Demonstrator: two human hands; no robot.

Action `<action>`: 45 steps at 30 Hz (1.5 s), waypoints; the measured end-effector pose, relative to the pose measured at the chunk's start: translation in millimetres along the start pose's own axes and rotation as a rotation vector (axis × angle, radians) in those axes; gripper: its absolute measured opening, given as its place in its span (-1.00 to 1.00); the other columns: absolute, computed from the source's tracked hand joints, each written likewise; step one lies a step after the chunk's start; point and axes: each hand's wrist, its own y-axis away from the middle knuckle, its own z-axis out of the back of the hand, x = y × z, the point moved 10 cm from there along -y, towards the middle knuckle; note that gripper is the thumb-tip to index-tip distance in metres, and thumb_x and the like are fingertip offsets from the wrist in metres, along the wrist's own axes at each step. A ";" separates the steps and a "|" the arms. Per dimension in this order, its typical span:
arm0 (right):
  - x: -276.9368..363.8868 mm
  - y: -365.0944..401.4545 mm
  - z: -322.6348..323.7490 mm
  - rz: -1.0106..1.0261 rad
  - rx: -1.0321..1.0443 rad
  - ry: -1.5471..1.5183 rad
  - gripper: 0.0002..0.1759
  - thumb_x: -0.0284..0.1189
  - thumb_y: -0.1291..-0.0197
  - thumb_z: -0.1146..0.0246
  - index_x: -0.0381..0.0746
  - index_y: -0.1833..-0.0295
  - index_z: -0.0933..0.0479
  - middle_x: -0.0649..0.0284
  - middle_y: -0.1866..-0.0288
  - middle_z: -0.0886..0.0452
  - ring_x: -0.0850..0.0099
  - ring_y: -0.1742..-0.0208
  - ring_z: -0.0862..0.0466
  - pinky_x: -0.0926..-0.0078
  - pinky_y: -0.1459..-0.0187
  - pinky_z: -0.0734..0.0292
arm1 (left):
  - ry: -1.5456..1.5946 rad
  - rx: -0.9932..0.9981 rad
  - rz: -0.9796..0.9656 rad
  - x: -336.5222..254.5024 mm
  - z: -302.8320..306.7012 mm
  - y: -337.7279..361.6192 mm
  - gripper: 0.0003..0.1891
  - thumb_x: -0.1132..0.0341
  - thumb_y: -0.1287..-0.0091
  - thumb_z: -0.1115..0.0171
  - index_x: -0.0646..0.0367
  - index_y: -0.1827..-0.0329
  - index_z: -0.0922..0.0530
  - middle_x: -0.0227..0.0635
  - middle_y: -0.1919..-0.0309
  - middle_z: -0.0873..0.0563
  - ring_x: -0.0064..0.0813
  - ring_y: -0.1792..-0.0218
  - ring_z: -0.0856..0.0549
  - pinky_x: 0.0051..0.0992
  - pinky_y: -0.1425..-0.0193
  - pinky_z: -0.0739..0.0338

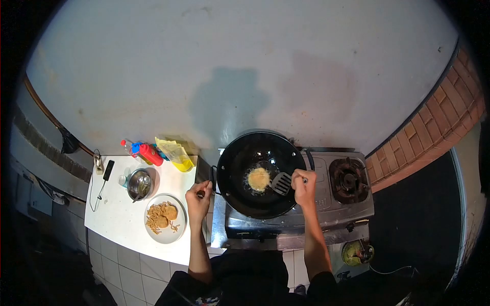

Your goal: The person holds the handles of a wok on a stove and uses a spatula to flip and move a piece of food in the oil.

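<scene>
A large black wok (pixel 235 199) sits on the steel stove, with a round golden patty (pixel 259 179) frying in bubbling oil near its middle. My right hand (pixel 304 186) is closed round the handle of a slotted spatula (pixel 280 184), whose head is inside the wok just right of the patty. At the wok's left side, my left hand (pixel 199 198) has its fingers pinched at the lower end of the looped side handle (pixel 212 174). Left of that hand, a white plate (pixel 176 236) holds browned patties and fried strips.
The white table (pixel 117 224) at left bears a metal bowl (pixel 139 184), a red bottle (pixel 151 154), a yellow packet (pixel 176 154) and a black-handled whisk (pixel 108 170). A bare burner (pixel 348 180) lies right of the wok. Behind stands a wall (pixel 153 76).
</scene>
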 end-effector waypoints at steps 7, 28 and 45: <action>12.7 -11.6 -26.1 0.238 0.161 0.177 -0.78 -0.55 0.02 -0.04 -0.40 0.65 -0.28 0.11 0.74 -0.24 0.44 0.74 -0.33 0.45 0.57 -0.15 | 0.031 0.020 0.034 9.8 -1.9 -0.8 -0.76 0.30 -0.26 -0.25 0.33 0.17 -0.65 -0.18 0.40 -0.71 -0.54 0.41 -0.60 -0.54 0.31 -0.47; -7.0 -20.8 -49.8 -0.109 0.048 -0.611 -0.61 -0.61 -0.11 0.11 -0.20 0.76 -0.08 0.46 0.80 -0.08 0.68 0.77 -0.05 0.61 0.70 0.09 | 0.081 -0.046 -0.073 3.4 1.6 -2.3 -0.82 0.36 -0.25 -0.27 0.32 0.23 -0.67 -0.35 0.59 -0.59 -0.67 0.56 -0.49 -0.63 0.45 -0.38; -43.4 2.2 0.2 -0.105 -0.235 -0.575 -0.58 -0.52 -0.21 0.09 -0.14 0.72 -0.06 0.42 0.83 0.03 0.61 0.84 0.03 0.58 0.75 0.17 | 0.177 -0.027 -0.029 2.1 1.9 -2.0 -0.81 0.36 -0.25 -0.27 0.37 0.27 -0.65 -0.39 0.60 -0.59 -0.69 0.56 -0.46 -0.64 0.43 -0.37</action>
